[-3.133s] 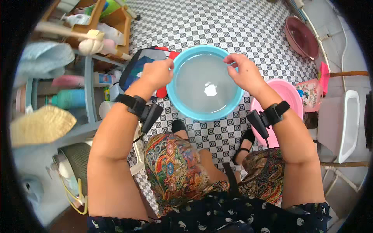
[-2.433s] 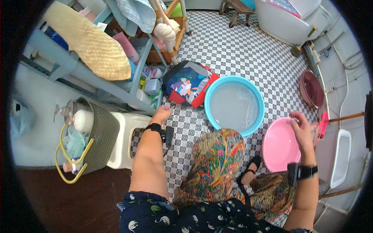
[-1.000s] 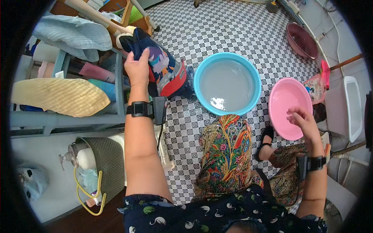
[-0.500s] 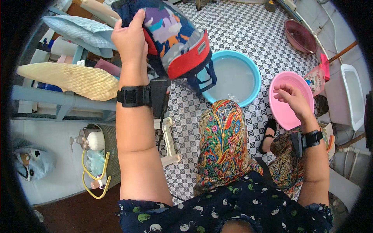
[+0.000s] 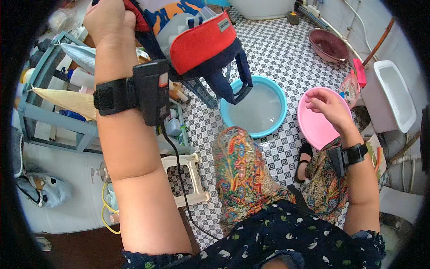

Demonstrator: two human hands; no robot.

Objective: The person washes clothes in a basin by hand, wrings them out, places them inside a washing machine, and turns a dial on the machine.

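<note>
My left hand is raised at the upper left, closed on the edge of a backpack. The backpack has a red pocket, navy sides and a colourful patterned panel, and its top runs out of the picture. Its navy straps dangle over the rim of a blue basin holding cloudy water. My right hand hovers over a pink basin, fingers loosely bent and apart, with nothing in it.
Left stands a grey rack with bottles and hanging cloths, one of them yellow. A cream plastic stool is beside my left knee. At right are a maroon basin and a white rectangular tub. Pipes line the wall.
My left hand has carried the backpack up and to the left. The view has shifted, showing more of the rack and stool. My right hand stays over the pink basin.
</note>
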